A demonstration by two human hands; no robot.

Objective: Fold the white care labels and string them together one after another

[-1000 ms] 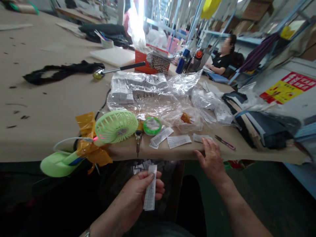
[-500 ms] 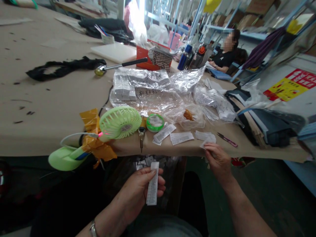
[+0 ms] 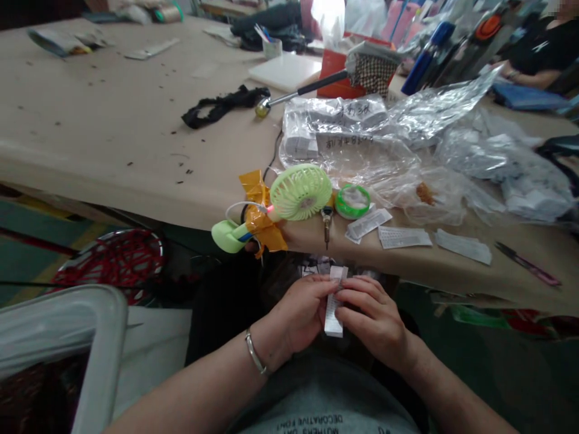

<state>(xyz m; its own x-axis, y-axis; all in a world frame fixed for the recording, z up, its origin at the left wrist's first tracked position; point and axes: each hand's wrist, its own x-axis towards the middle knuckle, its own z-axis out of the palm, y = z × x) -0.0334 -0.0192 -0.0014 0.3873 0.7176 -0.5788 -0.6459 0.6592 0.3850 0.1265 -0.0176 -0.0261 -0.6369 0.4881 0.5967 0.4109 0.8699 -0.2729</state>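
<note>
A narrow stack of white printed labels is held over my lap, just below the table edge. My left hand grips it from the left, thumb on top near its upper end. From the other side, the bent fingers of my right hand rest on the stack's right edge. On the table edge beyond lie a small pile of labels, a label group in the middle and one at right. Farther right is a slim pink-handled cutting tool.
A green fan is taped at the table edge, beside a metal-tipped tool and a round green-rimmed container. Clear plastic bags spread behind. A hammer-like tool lies farther back. A white bin stands left; a person sits far right.
My right hand has left the label at the table edge and come in to the stack in my left hand. The view has swung left and down.
</note>
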